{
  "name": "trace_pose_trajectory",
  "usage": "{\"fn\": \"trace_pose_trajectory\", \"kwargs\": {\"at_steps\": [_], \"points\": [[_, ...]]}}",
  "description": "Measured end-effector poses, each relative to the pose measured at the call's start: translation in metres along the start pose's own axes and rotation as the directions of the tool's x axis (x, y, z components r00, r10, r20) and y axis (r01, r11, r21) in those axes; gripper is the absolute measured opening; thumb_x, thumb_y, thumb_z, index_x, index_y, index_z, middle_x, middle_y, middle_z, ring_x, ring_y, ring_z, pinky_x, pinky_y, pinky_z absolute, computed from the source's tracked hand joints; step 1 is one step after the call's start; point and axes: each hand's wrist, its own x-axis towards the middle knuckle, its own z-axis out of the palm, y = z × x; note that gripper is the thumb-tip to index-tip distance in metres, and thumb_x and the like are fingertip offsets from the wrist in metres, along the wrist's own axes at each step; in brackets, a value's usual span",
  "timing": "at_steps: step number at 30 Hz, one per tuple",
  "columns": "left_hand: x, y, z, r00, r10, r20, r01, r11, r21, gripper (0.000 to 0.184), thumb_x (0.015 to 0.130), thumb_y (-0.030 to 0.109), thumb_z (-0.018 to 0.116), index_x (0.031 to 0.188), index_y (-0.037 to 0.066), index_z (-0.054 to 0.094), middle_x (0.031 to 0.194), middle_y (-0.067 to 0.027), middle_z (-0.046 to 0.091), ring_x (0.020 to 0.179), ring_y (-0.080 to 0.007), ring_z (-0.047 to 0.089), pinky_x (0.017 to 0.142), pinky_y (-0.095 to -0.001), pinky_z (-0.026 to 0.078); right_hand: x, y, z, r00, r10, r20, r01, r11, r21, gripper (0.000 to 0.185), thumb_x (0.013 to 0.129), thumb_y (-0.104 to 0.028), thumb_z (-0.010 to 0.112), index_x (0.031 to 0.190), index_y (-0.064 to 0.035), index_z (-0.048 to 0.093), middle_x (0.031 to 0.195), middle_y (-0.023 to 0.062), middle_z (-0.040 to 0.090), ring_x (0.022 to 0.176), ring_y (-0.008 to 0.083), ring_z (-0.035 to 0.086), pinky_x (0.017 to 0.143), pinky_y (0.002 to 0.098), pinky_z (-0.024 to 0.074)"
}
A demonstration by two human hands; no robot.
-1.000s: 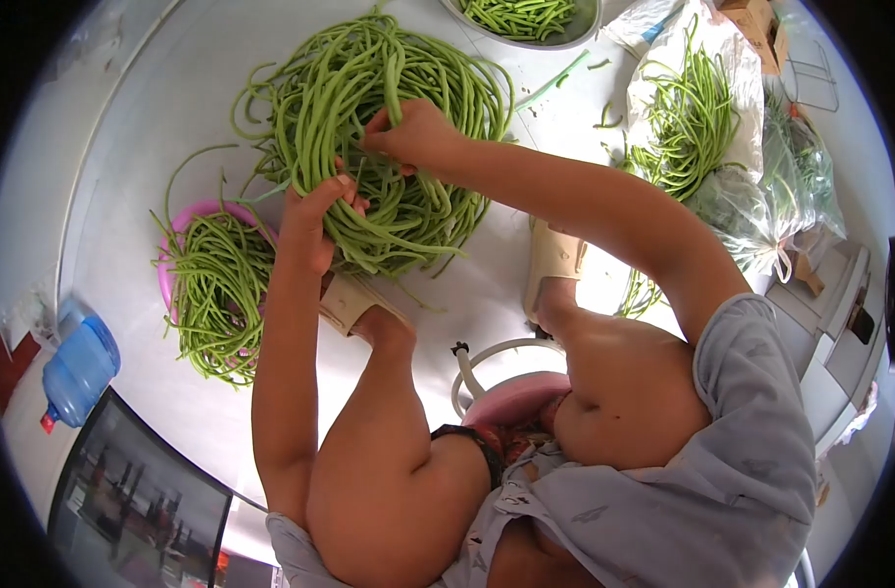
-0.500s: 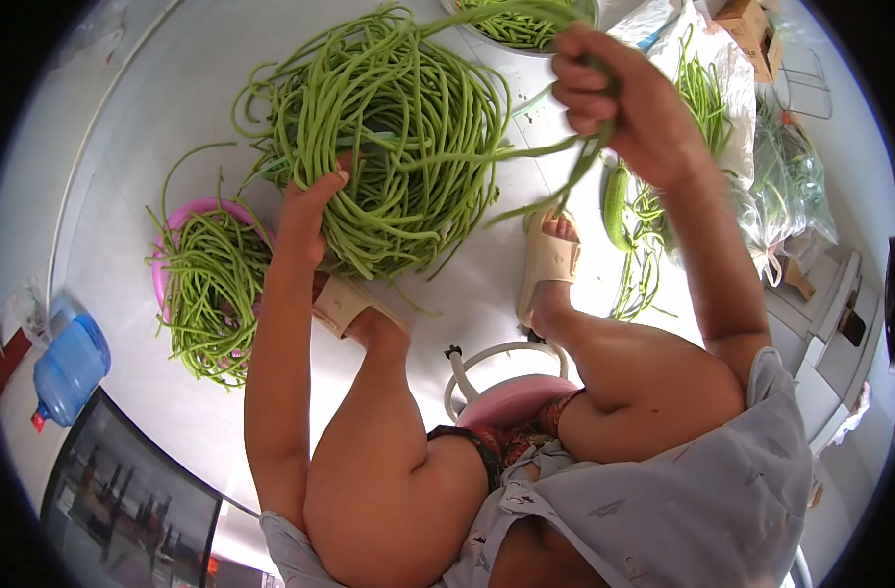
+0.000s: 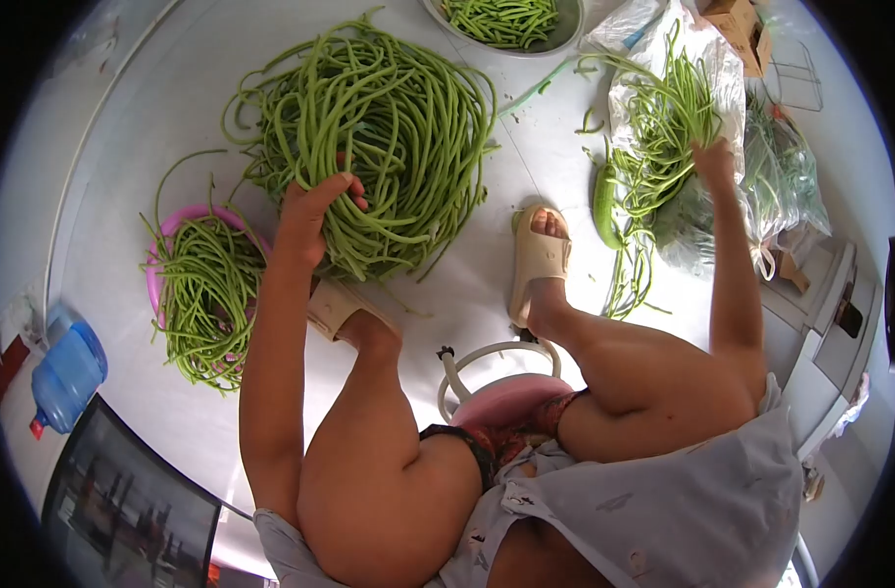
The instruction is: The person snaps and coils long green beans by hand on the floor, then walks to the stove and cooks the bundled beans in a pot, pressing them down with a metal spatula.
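A large tangled heap of green long beans [image 3: 418, 147] fills the upper middle of the head view. My left hand [image 3: 320, 211] grips the heap's near left edge, its thumb over the strands and fingers curled in among them. Off to the right, my right hand [image 3: 714, 162] closes round the ends of a loose bunch of long beans [image 3: 663, 118] lying over a white plastic bag [image 3: 727, 93]. Its fingertips are partly hidden by the beans. Just left of that bunch a green gourd-like vegetable [image 3: 606, 206] lies on the floor.
A pink basin [image 3: 157, 284] full of long beans stands at left. Cut beans lie in a metal bowl [image 3: 570, 29] at the top. Clear bags [image 3: 795, 167] and a cardboard box [image 3: 737, 29] are at right. A blue water bottle [image 3: 70, 372] stands at lower left.
My right hand has moved right and down from beside the big heap to the bunch on the white bag, carrying its strands there. My left hand stays on the heap.
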Motion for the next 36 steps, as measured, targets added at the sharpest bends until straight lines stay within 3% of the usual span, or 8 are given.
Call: {"fn": "trace_pose_trajectory", "kwargs": {"at_steps": [2,4,6,8,12,24,29,36], "points": [[0.001,-0.001,0.005,1.0,0.012,0.006,-0.012,1.0,0.021,0.028,0.084,0.012,0.068,0.109,0.003,0.06,0.084,-0.0079,0.065,0.073,-0.0194,0.065,0.065,-0.0338,0.055,-0.037,-0.036,-0.005,0.875,-0.328,-0.356,0.383,0.919,0.094,0.047,0.091,-0.032,0.062,0.124,0.0011,0.054,0.106,0.0179,0.068,0.098,0.0269,0.067,0.087,0.0429,0.0533],[0.003,-0.004,0.009,1.0,0.002,0.015,-0.002,0.999,0.037,0.028,0.084,0.012,0.068,0.109,0.003,0.06,0.083,-0.0079,0.065,0.073,-0.0194,0.065,0.065,-0.0337,0.055,-0.074,-0.108,-0.064,0.863,-0.438,0.25,0.157,0.705,0.692,0.038,0.091,-0.021,0.064,0.125,-0.006,0.057,0.11,0.0143,0.067,0.103,0.0259,0.065,0.089,0.0397,0.0531],[0.007,-0.005,0.01,1.0,-0.005,0.012,0.004,0.999,0.036,0.028,0.083,0.013,0.069,0.108,0.003,0.06,0.083,-0.0078,0.064,0.072,-0.0194,0.065,0.066,-0.0336,0.054,-0.099,-0.172,-0.062,0.631,-0.773,0.073,0.194,0.248,0.949,0.025,0.093,-0.017,0.063,0.115,-0.0067,0.063,0.105,0.0103,0.07,0.099,0.0203,0.067,0.088,0.0333,0.0534],[0.006,-0.003,0.016,1.0,-0.019,-0.017,0.02,0.999,0.035,0.03,0.083,0.013,0.07,0.109,0.003,0.06,0.083,-0.0071,0.063,0.073,-0.0183,0.064,0.066,-0.0334,0.054,-0.126,-0.232,-0.086,0.514,-0.852,0.1,0.062,0.153,0.986,0.026,0.093,-0.02,0.062,0.114,-0.004,0.064,0.096,0.0088,0.069,0.087,0.0164,0.068,0.081,0.0312,0.0546],[0.0,-0.002,0.019,1.0,-0.019,-0.007,0.019,0.999,0.051,0.031,0.082,0.015,0.071,0.109,0.002,0.06,0.079,-0.0057,0.061,0.07,-0.0172,0.062,0.066,-0.0332,0.053,-0.17,-0.308,-0.125,0.477,-0.755,0.45,-0.251,0.374,0.893,0.034,0.087,-0.025,0.071,0.106,0.0008,0.06,0.081,0.0112,0.068,0.067,0.0157,0.066,0.058,0.0279,0.0546],[-0.11,0.092,0.045,0.981,0.164,0.101,-0.186,0.943,0.275,0.029,0.08,0.01,0.07,0.105,0.0,0.061,0.095,-0.011,0.066,0.08,-0.0198,0.066,0.079,-0.034,0.052,-0.186,-0.253,-0.317,0.354,-0.935,-0.018,-0.269,-0.12,0.956,0.02,0.091,-0.02,0.068,0.086,-0.0072,0.054,0.074,0.0009,0.062,0.067,0.0084,0.062,0.062,0.0238,0.0502],[-0.184,0.161,0.109,0.907,0.302,0.293,-0.378,0.89,0.253,0.051,0.084,0.013,0.066,0.129,-0.003,0.051,0.111,-0.0171,0.067,0.093,-0.0256,0.068,0.085,-0.0372,0.054,-0.196,-0.223,-0.429,0.411,-0.892,-0.186,-0.253,-0.308,0.917,0.021,0.09,-0.02,0.07,0.088,-0.0045,0.056,0.082,0.0051,0.064,0.074,0.0124,0.066,0.07,0.0236,0.0552],[-0.238,0.22,0.155,0.819,0.33,0.469,-0.498,0.815,0.296,0.03,0.088,0.017,0.064,0.113,0.006,0.053,0.079,-0.0028,0.057,0.063,-0.0147,0.055,0.075,-0.0336,0.051,-0.196,-0.149,-0.509,0.556,-0.76,-0.335,-0.041,-0.428,0.903,0.026,0.096,-0.029,0.06,0.097,-0.0026,0.062,0.089,0.0055,0.066,0.079,0.0128,0.065,0.075,0.0253,0.0532]]}}
